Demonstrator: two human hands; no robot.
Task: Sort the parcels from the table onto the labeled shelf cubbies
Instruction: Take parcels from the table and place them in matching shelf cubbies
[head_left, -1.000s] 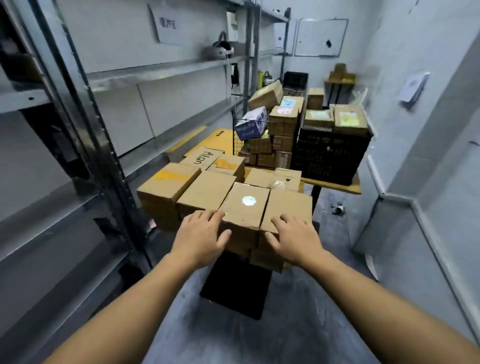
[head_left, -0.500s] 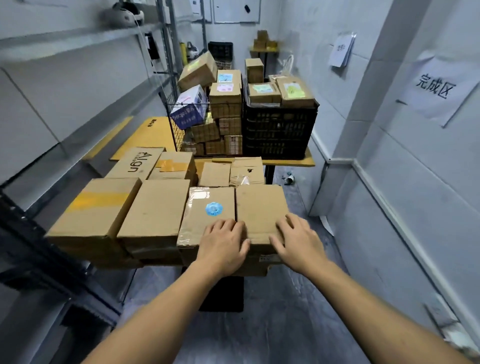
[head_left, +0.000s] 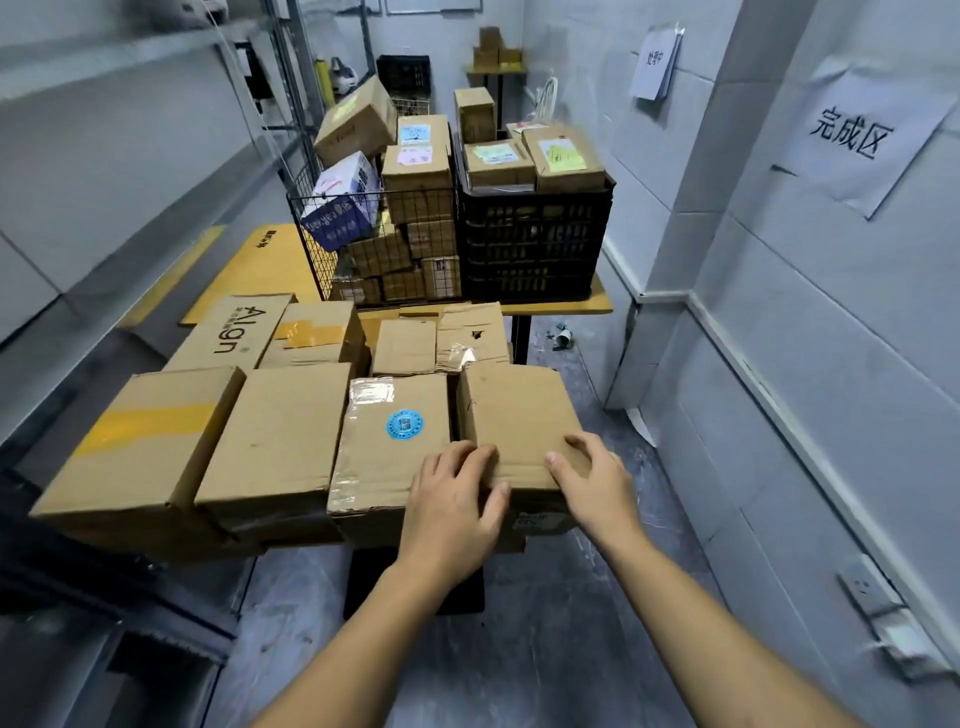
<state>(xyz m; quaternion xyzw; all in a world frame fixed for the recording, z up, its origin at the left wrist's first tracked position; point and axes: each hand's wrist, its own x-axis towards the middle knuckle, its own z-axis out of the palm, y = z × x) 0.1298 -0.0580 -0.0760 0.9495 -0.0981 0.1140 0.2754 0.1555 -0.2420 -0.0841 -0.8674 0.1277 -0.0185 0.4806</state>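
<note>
Now your left hand (head_left: 457, 499) and right hand (head_left: 592, 483) clasp the plain parcel (head_left: 519, 415) at the near right corner of the table (head_left: 374, 577), fingers bent over its sides; its front label (head_left: 540, 521) is half covered and unreadable.

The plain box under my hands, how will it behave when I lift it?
Probably stiff: the plain box keeps flat faces. Likely light: it is small. Its creased top may flex under the fingers.
</note>
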